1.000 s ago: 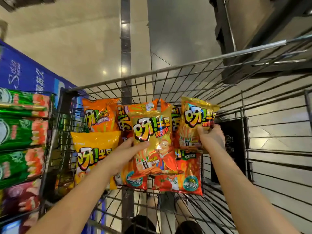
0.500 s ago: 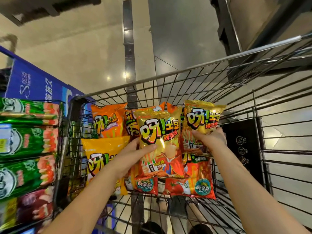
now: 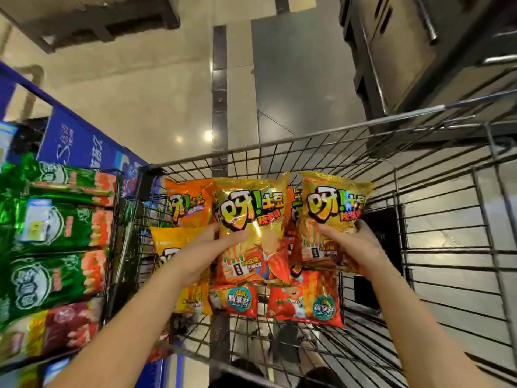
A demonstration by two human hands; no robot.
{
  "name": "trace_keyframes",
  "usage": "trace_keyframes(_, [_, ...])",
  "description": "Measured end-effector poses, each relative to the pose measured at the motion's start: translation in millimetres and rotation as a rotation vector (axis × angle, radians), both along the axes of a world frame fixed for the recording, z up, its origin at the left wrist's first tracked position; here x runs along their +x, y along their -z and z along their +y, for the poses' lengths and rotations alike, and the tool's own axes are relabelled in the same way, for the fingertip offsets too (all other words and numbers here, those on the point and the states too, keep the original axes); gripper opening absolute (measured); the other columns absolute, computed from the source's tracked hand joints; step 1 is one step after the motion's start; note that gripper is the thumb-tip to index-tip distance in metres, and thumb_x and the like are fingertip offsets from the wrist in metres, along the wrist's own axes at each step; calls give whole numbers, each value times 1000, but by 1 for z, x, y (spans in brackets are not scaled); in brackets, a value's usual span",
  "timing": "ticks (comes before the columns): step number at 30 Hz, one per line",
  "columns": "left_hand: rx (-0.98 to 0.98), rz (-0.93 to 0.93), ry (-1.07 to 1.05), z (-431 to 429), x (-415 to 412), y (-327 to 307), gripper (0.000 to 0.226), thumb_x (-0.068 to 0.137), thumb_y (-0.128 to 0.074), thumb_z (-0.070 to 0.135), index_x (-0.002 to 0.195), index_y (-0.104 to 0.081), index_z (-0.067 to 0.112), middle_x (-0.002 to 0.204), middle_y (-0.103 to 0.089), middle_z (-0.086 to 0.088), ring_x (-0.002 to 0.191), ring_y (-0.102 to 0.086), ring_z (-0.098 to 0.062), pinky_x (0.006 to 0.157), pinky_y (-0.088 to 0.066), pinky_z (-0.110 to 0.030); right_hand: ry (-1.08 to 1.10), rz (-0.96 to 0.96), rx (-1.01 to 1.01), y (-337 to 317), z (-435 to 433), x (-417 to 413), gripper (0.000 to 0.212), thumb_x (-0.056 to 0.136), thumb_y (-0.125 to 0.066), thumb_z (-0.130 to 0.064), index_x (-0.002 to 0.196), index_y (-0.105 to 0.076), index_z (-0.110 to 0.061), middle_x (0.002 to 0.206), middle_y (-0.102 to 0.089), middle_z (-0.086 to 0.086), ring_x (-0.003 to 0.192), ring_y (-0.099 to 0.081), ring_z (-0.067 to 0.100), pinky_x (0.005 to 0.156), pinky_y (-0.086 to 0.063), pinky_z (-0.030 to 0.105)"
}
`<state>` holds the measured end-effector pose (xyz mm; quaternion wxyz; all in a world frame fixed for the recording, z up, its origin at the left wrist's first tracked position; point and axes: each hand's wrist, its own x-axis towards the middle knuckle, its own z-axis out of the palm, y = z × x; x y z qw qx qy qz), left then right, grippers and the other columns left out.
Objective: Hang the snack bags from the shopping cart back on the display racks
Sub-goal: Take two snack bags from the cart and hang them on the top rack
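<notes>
Both hands are over the shopping cart [image 3: 307,145], inside its wire walls.

Left hand [image 3: 205,249]: grasps 1 gold snack bag [image 3: 253,217] at its left edge, thumb across the front and fingers behind. The bag is upright, print facing me, above the middle of the cart basket.

Right hand [image 3: 354,243]: grasps a 2nd gold bag [image 3: 334,205] of the same print, thumb on the front and fingertips curled round its right edge. This bag is upright too, toward the cart's right wall. The 2 held bags are close together; I cannot tell if they touch.

In the cart, under and behind the held bags:
- 1 orange bag [image 3: 186,204] against the cart's far left corner.
- 1 yellow bag [image 3: 172,240] along the cart's left wall, partly under my left wrist.
- 2 red bags [image 3: 237,299] side by side near the cart's middle, tops hidden by the gold bags.

Outside the cart's left wall: a display rack of green snack bags [image 3: 56,225] and a blue sign [image 3: 75,144] beyond them.
</notes>
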<state>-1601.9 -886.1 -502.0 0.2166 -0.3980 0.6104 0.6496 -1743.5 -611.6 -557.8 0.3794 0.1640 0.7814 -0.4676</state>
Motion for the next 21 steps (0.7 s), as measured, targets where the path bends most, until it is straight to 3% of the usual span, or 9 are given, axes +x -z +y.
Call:
trace_keyframes(2, [-1,17,-8,-3,3,-21,67,79,-77,50,137,-50,30,119,-67,15,101,-61,2,79,-44,-21,3,16,-64,-25,6,5,110,52,-94,-63,143,-46,-23,128,-66,-1,116,-66,23,104,-53,50])
trace_keyframes(3, [8,34,-14,-5,5,-32,69,79,-79,52,137,-48,31,122,-65,15,103,-60,0,82,-43,-22,5,24,-116,-40,9,7,102,53,-95,-58,137,-50,-25,122,-70,-2,109,-70,21,100,-55,49])
trace_keyframes(6, [17,89,-45,-15,16,-61,90,64,-86,67,135,-39,38,140,-52,11,128,-49,-12,113,-34,-37,-37,34,-239,-83,16,15,75,62,-95,-43,123,-54,-31,111,-76,-4,98,-76,17,97,-58,49])
trace_keyframes(8, [19,119,-60,-19,24,-80,100,62,-87,70,141,-38,34,149,-44,13,138,-43,-15,123,-26,-47,-69,49,-295,-111,19,21,84,60,-97,-49,129,-53,-28,112,-77,-2,97,-77,16,96,-58,48])
trace_keyframes(10, [29,148,-91,-27,34,-91,111,60,-88,71,150,-37,33,156,-45,9,141,-47,-20,122,-31,-53,-74,86,-319,-135,20,26,99,51,-96,-59,133,-52,-26,112,-78,-1,96,-77,18,93,-60,47])
trace_keyframes(13, [3,227,-89,-32,44,-111,115,59,-89,71,154,-36,35,152,-54,2,135,-56,-22,118,-39,-53,-51,103,-384,-167,17,34,83,62,-93,-52,128,-54,-22,104,-80,2,91,-79,22,78,-62,39])
trace_keyframes(16, [30,313,-111,-25,47,-140,103,56,-95,58,143,-49,27,124,-75,2,112,-73,-19,104,-52,-45,-73,78,-432,-189,9,43,71,72,-87,-47,128,-53,-20,105,-79,7,93,-78,28,78,-62,40])
trace_keyframes(18, [42,350,-95,-26,51,-142,105,43,-97,63,133,-52,32,111,-79,7,103,-75,-15,96,-56,-39,-102,69,-450,-200,3,49,61,80,-79,-39,130,-51,-20,109,-78,11,96,-77,31,80,-62,43])
trace_keyframes(21, [13,369,-100,-34,58,-138,129,41,-94,71,151,-39,30,131,-69,5,120,-67,-18,111,-48,-46,-112,45,-445,-209,-5,56,54,86,-76,-34,132,-50,-21,113,-77,12,100,-76,34,83,-61,45])
